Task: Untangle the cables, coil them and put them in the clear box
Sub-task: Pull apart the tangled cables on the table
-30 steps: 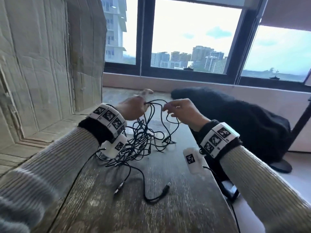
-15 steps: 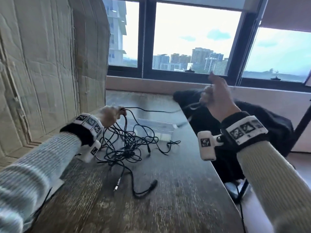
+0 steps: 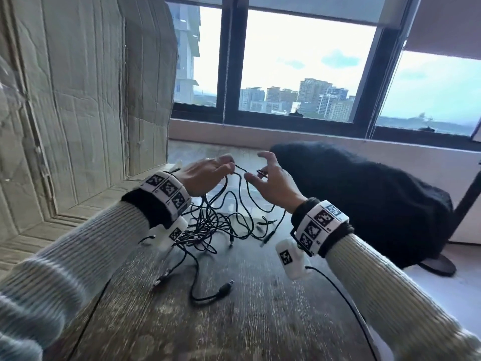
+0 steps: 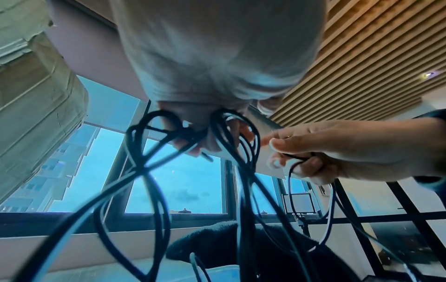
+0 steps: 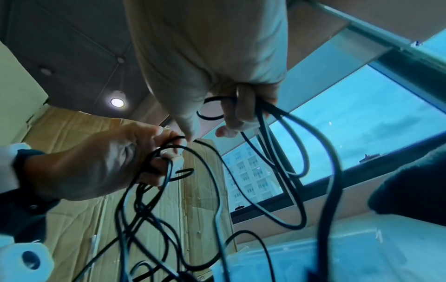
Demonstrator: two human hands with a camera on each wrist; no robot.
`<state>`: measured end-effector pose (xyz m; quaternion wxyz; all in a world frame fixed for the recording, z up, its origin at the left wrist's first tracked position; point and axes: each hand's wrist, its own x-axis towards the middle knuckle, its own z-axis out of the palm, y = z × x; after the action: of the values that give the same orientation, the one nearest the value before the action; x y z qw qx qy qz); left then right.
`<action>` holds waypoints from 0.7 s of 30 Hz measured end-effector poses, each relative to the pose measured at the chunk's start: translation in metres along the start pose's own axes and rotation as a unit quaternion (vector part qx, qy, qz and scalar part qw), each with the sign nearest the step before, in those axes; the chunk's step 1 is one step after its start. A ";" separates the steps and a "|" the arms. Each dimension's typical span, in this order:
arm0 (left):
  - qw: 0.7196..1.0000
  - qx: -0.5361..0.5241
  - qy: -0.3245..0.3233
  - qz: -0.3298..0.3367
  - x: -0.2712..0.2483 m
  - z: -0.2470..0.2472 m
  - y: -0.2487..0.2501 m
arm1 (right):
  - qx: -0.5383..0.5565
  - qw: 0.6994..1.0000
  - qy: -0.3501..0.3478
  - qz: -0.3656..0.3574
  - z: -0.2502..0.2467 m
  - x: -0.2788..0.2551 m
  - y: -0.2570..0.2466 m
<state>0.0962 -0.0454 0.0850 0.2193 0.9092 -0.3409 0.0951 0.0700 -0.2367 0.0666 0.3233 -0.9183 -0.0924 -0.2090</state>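
Clearly early days: the left hand (image 3: 205, 175) and right hand (image 3: 273, 183) each pinch strands mid-frame, while the cables (image 3: 216, 225) remain a knot on the surface (image 3: 260, 321); nothing coiled, nothing boxed.

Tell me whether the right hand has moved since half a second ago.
Yes. The right hand has dropped from in front of the black cloth bundle and swung left toward the left hand.

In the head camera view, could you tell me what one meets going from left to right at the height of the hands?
Cardboard sheet → left hand → right hand → black garment.
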 end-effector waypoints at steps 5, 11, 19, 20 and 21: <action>0.997 0.052 0.045 0.036 -0.005 0.007 -0.002 | -0.035 0.996 0.032 -0.077 0.007 0.002 0.005; 0.995 0.025 0.065 0.077 -0.002 0.009 -0.002 | -0.005 0.999 -0.032 -0.038 0.004 0.008 0.013; 0.993 -0.022 0.075 0.092 0.006 0.015 -0.002 | 0.054 0.993 -0.100 -0.018 -0.005 0.001 0.008; 0.994 -0.023 0.070 0.081 0.008 0.015 -0.003 | 0.055 0.994 -0.099 -0.011 -0.006 0.000 0.008; 0.996 -0.021 0.062 0.066 0.009 0.014 -0.006 | 0.063 0.993 -0.101 0.004 -0.010 -0.001 0.008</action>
<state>0.1073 -0.0530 0.0734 0.2519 0.8723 -0.3879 0.1589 0.0685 -0.2486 0.0687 0.3708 -0.9127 -0.1340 -0.1073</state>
